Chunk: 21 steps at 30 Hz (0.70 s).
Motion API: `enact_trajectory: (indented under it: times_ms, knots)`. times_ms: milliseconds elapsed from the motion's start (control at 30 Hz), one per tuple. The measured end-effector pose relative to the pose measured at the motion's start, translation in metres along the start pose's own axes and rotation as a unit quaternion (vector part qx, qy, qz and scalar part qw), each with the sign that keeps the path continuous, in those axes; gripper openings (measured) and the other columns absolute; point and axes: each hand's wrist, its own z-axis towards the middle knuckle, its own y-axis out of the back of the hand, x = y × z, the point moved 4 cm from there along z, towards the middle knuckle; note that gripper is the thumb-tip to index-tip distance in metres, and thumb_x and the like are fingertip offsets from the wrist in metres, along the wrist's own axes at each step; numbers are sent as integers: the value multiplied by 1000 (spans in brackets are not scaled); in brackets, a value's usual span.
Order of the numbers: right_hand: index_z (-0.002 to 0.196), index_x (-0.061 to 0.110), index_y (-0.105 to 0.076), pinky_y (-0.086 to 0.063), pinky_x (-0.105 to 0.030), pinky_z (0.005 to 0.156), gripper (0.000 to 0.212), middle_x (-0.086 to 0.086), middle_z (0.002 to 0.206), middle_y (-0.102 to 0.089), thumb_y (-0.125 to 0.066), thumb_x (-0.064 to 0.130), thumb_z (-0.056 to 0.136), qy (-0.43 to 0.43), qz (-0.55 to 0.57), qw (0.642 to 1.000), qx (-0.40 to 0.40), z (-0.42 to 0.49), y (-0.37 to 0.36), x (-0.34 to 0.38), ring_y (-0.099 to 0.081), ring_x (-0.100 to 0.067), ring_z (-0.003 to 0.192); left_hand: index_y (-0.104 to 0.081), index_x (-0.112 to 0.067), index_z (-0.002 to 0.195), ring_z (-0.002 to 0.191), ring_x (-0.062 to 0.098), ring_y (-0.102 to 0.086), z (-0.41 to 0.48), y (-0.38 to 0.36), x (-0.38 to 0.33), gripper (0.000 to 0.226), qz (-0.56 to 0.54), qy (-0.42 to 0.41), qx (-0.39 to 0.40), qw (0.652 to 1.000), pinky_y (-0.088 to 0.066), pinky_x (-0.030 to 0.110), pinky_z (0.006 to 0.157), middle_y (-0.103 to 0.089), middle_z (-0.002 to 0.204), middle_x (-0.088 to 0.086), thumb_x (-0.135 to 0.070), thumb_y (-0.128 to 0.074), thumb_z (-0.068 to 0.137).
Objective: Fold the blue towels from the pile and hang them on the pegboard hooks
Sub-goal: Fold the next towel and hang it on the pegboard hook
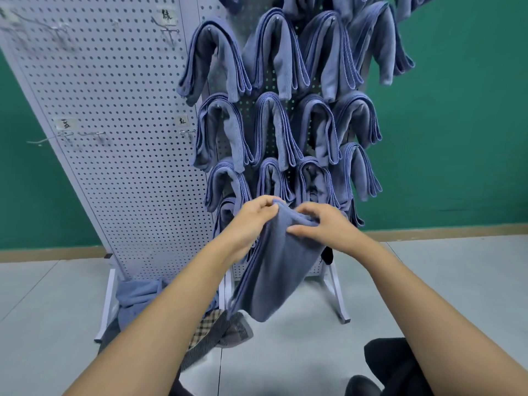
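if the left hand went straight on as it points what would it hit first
The left hand, gripping the folded towel, would likely meet the hung towel just beyond it on the pegboard; depth unclear.

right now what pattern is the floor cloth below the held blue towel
Tan-and-dark plaid cloth, head view.

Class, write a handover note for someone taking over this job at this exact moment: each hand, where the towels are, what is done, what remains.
Hands: the left hand and right hand both grip the top fold of one towel, which hangs below them in front of the pegboard.
Done: many hung towels fill the right panel.
To do: hang this towel. More blue cloth lies in the pile at the stand's foot, beside a checked cloth. The left panel's hooks are bare.
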Motion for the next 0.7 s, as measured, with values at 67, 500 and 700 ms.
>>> enact_trajectory:
  times_ms: [67,500,700]
  knots:
    - [70,16,-52,-33,-28,61,29,7,65,-47,-68,35,85,19,-9,1000,10,3,-4,3,-41,-6,60,-64,-18,97,90,13,-61,3,4,2,22,-24,14,-24,999,-49,30,85,-68,93,2,-15,-43,101]
    - [70,3,-50,-29,-30,58,34,-6,64,-44,-61,28,90,27,-41,997,-65,19,54,75,-38,-15,60,-53,-17,100,66,13,-48,-37,0,57,6,-181,234,-168,940,-42,30,68,-58,86,2,-16,-47,100]
    - [64,10,-43,-27,-25,54,36,-7,64,-35,-62,25,90,76,48,984,-154,11,127,133,-32,-12,58,-53,-15,73,59,18,-41,-48,-25,75,47,-295,319,-101,895,-38,27,61,-45,74,4,-57,-74,72]
